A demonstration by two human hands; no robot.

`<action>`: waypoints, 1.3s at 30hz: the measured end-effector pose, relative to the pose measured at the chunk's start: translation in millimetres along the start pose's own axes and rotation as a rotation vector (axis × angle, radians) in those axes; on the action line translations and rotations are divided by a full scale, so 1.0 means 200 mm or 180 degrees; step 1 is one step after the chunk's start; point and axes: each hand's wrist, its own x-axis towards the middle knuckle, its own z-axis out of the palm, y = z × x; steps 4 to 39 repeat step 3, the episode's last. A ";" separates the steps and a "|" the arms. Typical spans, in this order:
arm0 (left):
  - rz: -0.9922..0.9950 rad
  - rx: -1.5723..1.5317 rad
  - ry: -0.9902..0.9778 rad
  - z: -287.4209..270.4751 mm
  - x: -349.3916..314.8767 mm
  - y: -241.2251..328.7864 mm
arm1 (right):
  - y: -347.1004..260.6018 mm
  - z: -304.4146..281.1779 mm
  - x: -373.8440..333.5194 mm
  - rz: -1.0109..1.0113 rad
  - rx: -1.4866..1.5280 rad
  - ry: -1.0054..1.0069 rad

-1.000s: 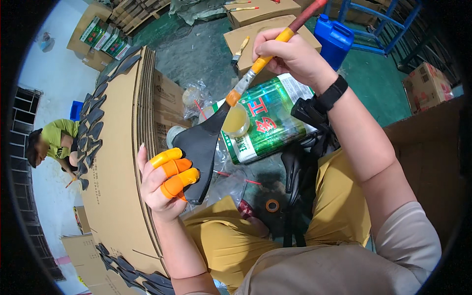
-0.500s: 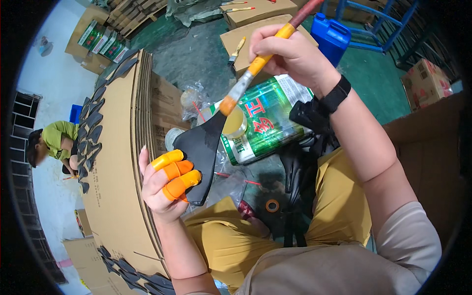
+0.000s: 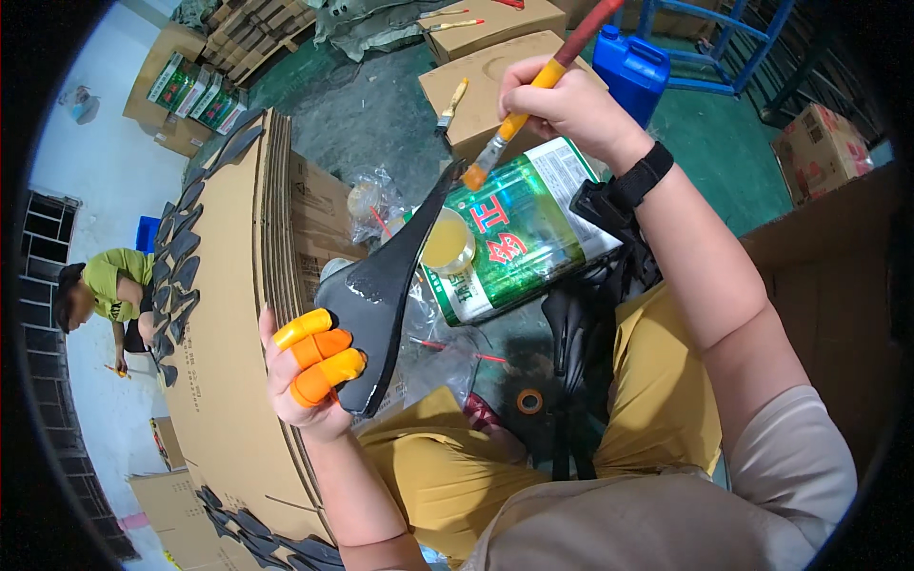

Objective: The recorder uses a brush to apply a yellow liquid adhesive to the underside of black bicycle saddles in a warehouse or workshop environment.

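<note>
My left hand, with orange and yellow finger cots on several fingers, grips the wide end of a black bicycle saddle piece. A wet, shiny patch shows on its upper face, and its narrow end points up and away. My right hand is closed round a paintbrush with a red and yellow handle. The orange bristles are beside the saddle's narrow tip; I cannot tell if they touch. Behind the saddle, a clear cup of yellowish liquid stands on a green metal can lying flat.
At my left, stacked cardboard bears rows of black saddle pieces. Beyond it crouches a person in a green shirt. Ahead are cardboard boxes, another brush and a blue jerrycan. A tape roll lies on the floor.
The saddle has tilted and moved slightly down and left, showing its wet patch. The brush has shifted up and right, toward the narrow tip. The crouching person's arm has moved.
</note>
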 end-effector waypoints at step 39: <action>-0.0053 0.0036 0.0082 -0.01 0.01 -0.01 | -0.03 -0.03 -0.01 0.0078 0.0226 0.0131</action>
